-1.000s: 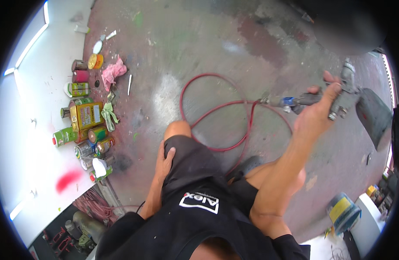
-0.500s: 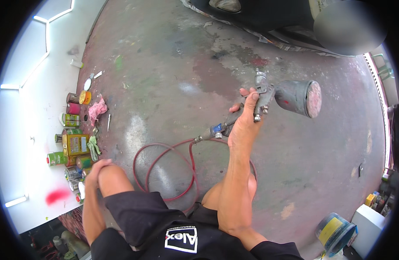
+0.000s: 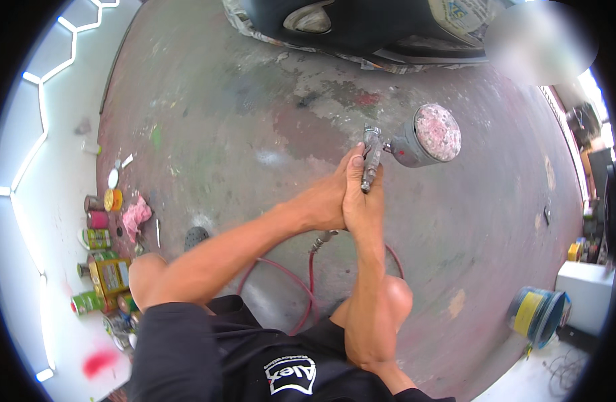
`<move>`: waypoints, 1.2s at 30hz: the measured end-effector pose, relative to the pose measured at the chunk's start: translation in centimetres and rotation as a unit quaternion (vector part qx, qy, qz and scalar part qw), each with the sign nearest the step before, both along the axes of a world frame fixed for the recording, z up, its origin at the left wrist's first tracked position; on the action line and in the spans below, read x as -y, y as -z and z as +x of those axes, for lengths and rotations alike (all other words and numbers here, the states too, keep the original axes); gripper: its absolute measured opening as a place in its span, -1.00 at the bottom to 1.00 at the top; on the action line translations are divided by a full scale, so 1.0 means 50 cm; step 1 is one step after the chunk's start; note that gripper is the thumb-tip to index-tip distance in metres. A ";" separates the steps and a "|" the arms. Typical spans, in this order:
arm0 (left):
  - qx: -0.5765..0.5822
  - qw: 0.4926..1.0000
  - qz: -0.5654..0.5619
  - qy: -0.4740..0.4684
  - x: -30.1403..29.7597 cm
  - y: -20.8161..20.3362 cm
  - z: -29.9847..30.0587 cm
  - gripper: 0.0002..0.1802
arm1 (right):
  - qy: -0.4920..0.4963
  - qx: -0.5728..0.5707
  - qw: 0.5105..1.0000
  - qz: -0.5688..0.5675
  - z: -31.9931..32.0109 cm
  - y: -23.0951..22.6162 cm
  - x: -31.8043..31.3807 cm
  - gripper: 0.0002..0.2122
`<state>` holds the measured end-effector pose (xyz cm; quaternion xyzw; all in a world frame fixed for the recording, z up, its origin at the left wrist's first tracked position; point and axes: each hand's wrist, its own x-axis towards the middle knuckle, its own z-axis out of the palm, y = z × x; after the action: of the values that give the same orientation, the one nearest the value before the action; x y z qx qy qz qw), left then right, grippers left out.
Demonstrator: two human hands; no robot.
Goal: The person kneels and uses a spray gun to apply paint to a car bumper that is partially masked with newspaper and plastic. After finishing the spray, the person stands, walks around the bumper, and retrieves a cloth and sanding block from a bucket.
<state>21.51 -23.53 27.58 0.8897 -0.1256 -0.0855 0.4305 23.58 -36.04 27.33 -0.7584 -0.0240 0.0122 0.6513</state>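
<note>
We see the spray gun (image 3: 371, 159) held out in front of the body, above the floor (image 3: 482, 221), its nozzle pointing away from the person. The right hand (image 3: 363, 209) is wrapped around the handle, thumb laid up along the side, a grasp that we judge suits the tool because the weight of the cup (image 3: 402, 147) hangs off to the right. The left hand (image 3: 328, 194) is pressed against the right one, its fingers reaching the front of the grip; perhaps it steadies the gun, but we cannot tell whether it grasps the handle or only the other hand, since the two overlap. The cup's lid (image 3: 437, 134), blotched pink and white, faces up toward us. Below the hands a metal fitting (image 3: 323, 240) joins the red hose (image 3: 312, 285), which loops loosely on the floor between the knees, likely left slack so that the gun can swing freely. Beyond the gun lies a black vehicle front (image 3: 388, 30), edged with paper that presumably shields what it covers. Cans (image 3: 110, 276) and a pink rag (image 3: 136, 212) lie by the white wall (image 3: 60, 234) to the left, probably kept aside from the working space, while a blue bucket (image 3: 556, 315) sits to the right.
</note>
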 end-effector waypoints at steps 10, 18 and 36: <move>0.066 0.802 -0.460 -0.376 -0.092 0.133 0.065 -0.81 | -0.173 -0.005 0.943 -0.283 -0.076 -0.094 -0.087 -0.24; 0.075 0.763 -0.459 -0.450 -0.444 0.152 0.162 -0.58 | 0.006 -0.235 0.840 -0.488 -0.107 -0.173 -0.167 -0.36; -0.084 0.710 -0.519 -0.468 -0.896 0.106 0.267 -0.48 | 0.115 -0.347 0.931 -0.013 -0.298 -0.278 -0.141 -0.37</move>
<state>34.84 21.28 22.27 0.4598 0.3192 0.1311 0.8182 8.70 -29.01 41.22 -0.7127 0.2908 0.2000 0.6062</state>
